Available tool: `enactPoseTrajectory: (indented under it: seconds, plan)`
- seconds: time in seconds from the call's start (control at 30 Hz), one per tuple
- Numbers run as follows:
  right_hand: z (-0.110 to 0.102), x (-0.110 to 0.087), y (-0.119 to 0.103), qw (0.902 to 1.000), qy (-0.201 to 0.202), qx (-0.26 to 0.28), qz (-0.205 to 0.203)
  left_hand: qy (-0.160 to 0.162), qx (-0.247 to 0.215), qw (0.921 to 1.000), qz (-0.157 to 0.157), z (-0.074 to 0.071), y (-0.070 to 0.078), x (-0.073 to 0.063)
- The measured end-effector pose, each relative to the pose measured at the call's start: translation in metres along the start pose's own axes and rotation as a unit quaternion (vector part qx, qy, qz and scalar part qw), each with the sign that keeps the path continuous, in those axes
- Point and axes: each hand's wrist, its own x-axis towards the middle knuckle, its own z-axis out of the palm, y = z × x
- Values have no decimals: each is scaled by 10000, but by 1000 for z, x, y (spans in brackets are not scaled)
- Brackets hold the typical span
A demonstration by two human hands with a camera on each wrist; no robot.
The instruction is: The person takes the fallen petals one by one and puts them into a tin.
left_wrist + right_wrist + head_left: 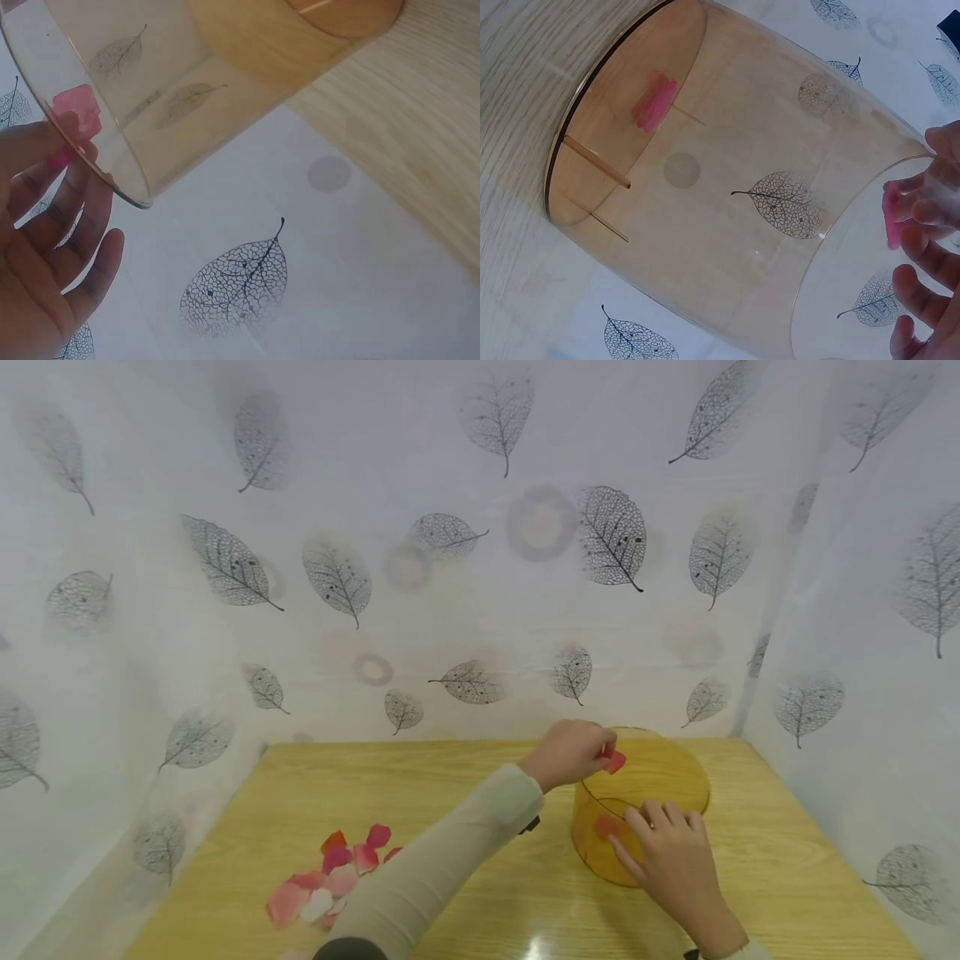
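A see-through amber cylindrical container stands upright on the table, its round opening upward. Just over that rim, my left hand pinches a pink petal between thumb and fingertips. My right hand holds the container at its near rim, fingers over the edge and thumb along the outer wall. Through the wall, one pink petal shows on the container's bottom. The left wrist view has the left hand beside the rim, its other fingers loosely bent.
A loose pile of petals in pink, red, magenta and white lies on the wooden table, left of the left forearm. Pale sheeting printed with leaf skeletons rises behind the table and on both sides.
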Motion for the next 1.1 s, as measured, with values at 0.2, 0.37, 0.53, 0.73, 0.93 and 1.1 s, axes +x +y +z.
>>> enactPoseTrajectory:
  seconds: [0.2, 0.37, 0.53, 0.73, 0.93, 1.1]
  plan:
    - [0, 0, 0, 10000, 8, 17, -30, -116, 243, 9996, 54, 2, 3, 0]
    - [1, 0, 0, 10000, 13, -19, -32, -8, 215, 9997, 120, 4, -1, -6]
    - [0, 0, 0, 10000, -9, -58, -25, 296, 382, 9985, 253, 1, -12, -21]
    - [0, 1, 0, 10000, -42, -18, 20, 524, 523, 9971, 174, -4, -33, -57]
    - [0, 1, 0, 10000, -33, 9, 23, 445, 365, 9983, -94, 0, -61, -102]
    - [-1, 2, 1, 10000, 9, 8, -29, 428, 230, 9981, -384, 10, -83, -138]
